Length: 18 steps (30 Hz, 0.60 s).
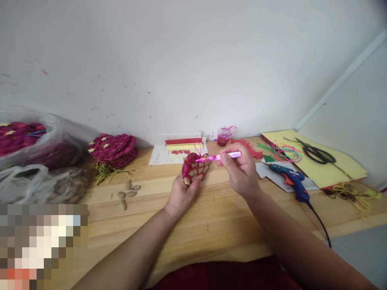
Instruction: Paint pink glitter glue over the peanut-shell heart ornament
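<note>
L hand (183, 196) grips the peanut piece (193, 169), part-painted magenta, held up abt. mid-table (217, 227). R hand (242, 173) pinches a brush (218, 157), tip at the piece's top; can't tell if touching. From piece: paint cup (223, 141) approx. 1 o'clock, glue gun (298, 183) 3 o'clock, loose peanuts (121, 195) 8 o'clock, magenta stack (115, 150) w/ stars 9 o'clock.

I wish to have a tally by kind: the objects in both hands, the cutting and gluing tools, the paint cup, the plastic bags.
Brush in right hand: 1
Craft piece in left hand: 1
Scissors: 1
Glue gun: 1
Paint cup: 1
Plastic bags: 2
Total: 7
</note>
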{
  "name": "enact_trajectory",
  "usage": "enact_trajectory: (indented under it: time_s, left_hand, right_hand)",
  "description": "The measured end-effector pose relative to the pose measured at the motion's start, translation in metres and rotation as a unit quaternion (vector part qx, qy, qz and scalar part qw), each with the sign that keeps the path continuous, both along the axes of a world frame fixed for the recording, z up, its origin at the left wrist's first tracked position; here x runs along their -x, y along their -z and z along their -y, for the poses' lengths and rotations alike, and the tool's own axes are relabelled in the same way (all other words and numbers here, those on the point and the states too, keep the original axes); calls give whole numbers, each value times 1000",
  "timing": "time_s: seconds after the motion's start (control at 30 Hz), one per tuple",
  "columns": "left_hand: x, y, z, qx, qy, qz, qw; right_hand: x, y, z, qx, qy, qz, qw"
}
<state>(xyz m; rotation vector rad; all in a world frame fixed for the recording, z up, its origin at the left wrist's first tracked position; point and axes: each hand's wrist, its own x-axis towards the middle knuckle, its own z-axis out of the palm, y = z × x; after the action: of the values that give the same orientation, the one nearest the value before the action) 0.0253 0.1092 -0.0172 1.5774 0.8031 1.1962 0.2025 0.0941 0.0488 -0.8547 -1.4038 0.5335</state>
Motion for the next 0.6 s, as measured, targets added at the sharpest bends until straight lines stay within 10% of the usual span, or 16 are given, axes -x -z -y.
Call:
enact_trajectory:
  time_s: [0.6]
  left_hand:
    - [-4,-6,4,37,29,71,996]
  right_hand:
    - [1,-2,0,9,-6,-3,1000]
